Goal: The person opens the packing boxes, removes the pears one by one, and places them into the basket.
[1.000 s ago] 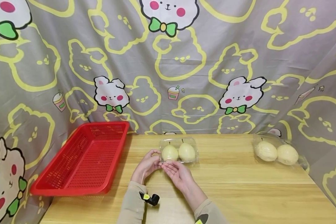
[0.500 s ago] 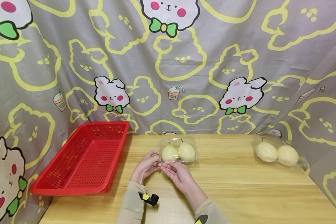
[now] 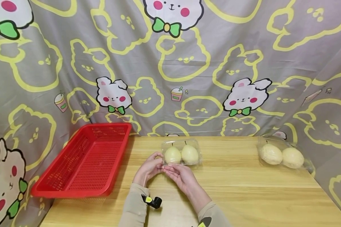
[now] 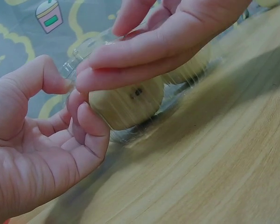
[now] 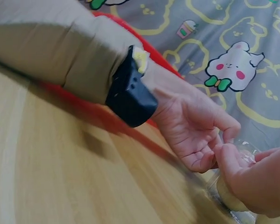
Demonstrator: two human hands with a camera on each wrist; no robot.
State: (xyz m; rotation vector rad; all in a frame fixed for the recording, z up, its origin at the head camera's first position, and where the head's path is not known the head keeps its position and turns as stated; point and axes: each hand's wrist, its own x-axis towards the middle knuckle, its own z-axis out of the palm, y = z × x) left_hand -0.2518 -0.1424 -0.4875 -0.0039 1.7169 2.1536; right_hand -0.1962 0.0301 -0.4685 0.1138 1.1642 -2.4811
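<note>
Two pale yellow pears (image 3: 190, 154) sit side by side in a clear plastic box (image 3: 200, 145) at the table's middle, stems up. My left hand (image 3: 150, 167) holds the box's front left corner, its thumb bent and its other fingers curled in the left wrist view. My right hand (image 3: 182, 177) meets it there, pinching at the front edge with thumb and fingertips. The left wrist view has the right fingers (image 4: 140, 53) lying across the box's corner, hiding part of it. Under them one pear (image 4: 128, 105) shows through wrinkled clear plastic.
A red perforated plastic basket (image 3: 110, 186) stands at the left of the wooden table (image 3: 258, 201). At the back right lies another clear pack (image 3: 307, 164) with two pale yellow fruits (image 3: 292, 157). A patterned grey curtain (image 3: 147, 63) closes off the back and sides.
The box tilts and shifts very slightly at the hands and then settles back. Both hands stay at its front left corner throughout.
</note>
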